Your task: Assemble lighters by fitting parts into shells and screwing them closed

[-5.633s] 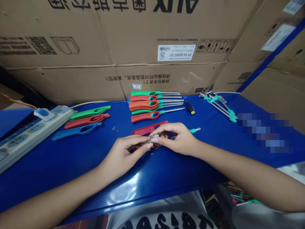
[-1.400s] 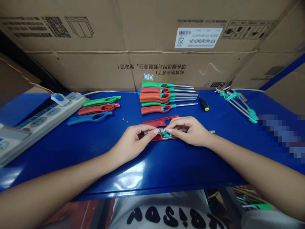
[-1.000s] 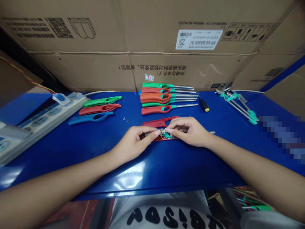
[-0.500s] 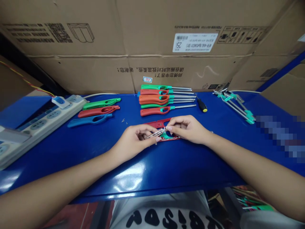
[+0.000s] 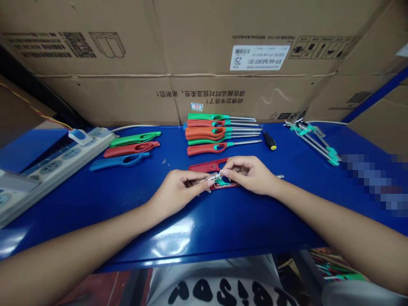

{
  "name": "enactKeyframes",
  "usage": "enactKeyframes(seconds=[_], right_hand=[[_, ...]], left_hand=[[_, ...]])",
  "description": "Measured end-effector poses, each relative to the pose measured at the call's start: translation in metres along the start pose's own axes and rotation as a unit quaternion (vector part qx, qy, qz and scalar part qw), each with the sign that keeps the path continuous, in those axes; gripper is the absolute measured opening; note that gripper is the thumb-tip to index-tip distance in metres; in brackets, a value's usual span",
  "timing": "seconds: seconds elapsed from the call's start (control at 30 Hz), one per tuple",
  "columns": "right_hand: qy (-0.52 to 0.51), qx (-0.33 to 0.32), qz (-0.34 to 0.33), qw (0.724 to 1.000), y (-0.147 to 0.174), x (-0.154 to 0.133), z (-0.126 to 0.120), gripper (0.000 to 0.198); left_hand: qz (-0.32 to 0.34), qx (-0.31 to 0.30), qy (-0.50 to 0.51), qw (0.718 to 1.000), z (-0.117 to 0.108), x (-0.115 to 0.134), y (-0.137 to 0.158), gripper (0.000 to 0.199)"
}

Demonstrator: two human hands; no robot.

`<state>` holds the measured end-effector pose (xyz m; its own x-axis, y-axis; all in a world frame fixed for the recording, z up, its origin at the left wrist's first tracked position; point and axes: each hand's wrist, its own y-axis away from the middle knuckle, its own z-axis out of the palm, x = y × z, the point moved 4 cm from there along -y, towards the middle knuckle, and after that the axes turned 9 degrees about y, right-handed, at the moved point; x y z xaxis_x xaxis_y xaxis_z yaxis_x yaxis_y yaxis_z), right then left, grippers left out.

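Note:
My left hand (image 5: 178,185) is closed around a clear lighter fuel tank (image 5: 208,178), tilted with its valve end up to the right. Fingertips of my right hand (image 5: 250,173) pinch at that end, on a small white piece too fine to make out. Beneath both hands lies an opened red lighter casing (image 5: 204,165), its near half partly hidden by my fingers. A teal trigger piece (image 5: 220,183) and a thin white tube or wire show in the near half. A metal tip (image 5: 280,176) pokes out past my right wrist.
Long-nosed lighters (image 5: 205,134) lie stacked behind my hands, beside a black screwdriver (image 5: 270,141). Three empty casings (image 5: 132,145) and small screws (image 5: 164,161) are on the left, near a power strip (image 5: 51,168). Metal tubes with teal parts (image 5: 318,142) lie right. Cardboard (image 5: 127,95) walls the back.
My left hand has shifted slightly, so the fuel tank lies flatter and its fingers cover more of it. My right fingers stay pinched at the tank's end.

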<state>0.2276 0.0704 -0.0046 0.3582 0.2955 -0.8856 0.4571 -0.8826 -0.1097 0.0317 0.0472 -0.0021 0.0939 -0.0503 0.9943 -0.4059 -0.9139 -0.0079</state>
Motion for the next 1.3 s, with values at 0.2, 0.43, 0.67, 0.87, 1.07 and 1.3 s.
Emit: enactKeyframes(seconds=[0.2,0.43,0.67,0.87,1.07,1.3], right_hand=[[0.004,-0.004,-0.001,1.0,0.001,0.0,0.001,0.038],[0.01,-0.005,0.011,1.0,0.002,0.001,0.003,0.037],[-0.015,-0.003,0.031,0.999,-0.002,0.001,0.003,0.041],[-0.079,-0.026,0.078,0.994,-0.007,0.004,-0.001,0.045],[-0.106,-0.019,0.071,0.992,-0.008,0.003,-0.001,0.046],[-0.092,0.001,0.06,0.994,-0.006,0.003,0.004,0.045]], left_hand=[[0.0,-0.007,-0.017,1.0,0.002,0.002,0.0,0.017],[0.009,-0.011,-0.05,0.999,0.003,0.002,0.001,0.021],[0.005,-0.015,-0.053,0.998,0.003,0.002,-0.001,0.022],[-0.003,-0.006,-0.04,0.999,-0.001,0.001,-0.002,0.024],[-0.003,-0.01,-0.047,0.999,-0.002,-0.001,-0.002,0.024],[0.016,-0.01,-0.063,0.998,-0.002,-0.002,-0.004,0.021]])
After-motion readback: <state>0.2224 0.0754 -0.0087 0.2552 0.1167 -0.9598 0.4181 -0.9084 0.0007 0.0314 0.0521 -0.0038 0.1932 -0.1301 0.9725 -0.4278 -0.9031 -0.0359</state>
